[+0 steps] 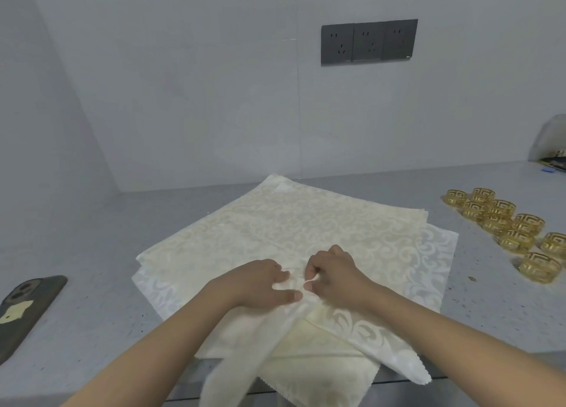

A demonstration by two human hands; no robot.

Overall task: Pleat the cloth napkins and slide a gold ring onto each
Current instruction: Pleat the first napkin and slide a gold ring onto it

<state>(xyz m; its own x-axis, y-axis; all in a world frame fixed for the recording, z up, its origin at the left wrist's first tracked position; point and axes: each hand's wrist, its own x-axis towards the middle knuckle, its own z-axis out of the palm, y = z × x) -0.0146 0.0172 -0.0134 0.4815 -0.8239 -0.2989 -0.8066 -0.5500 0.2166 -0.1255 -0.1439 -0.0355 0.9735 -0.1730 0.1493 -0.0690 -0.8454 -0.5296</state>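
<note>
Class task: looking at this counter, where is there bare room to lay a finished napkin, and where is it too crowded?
Bare counter lies between the phone and the napkin stack, running back to the wall. A second bare strip lies between the stack and the gold rings. The right side is crowded with rings. The front centre is taken: left hand and right hand pinch the top napkin.

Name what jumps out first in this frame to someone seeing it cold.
Dead centre, the left hand and right hand pinch the top cream napkin, gathered into folds on a stack of napkins. At right a cluster of gold rings sits on the grey counter. A phone lies at the left edge.
</note>
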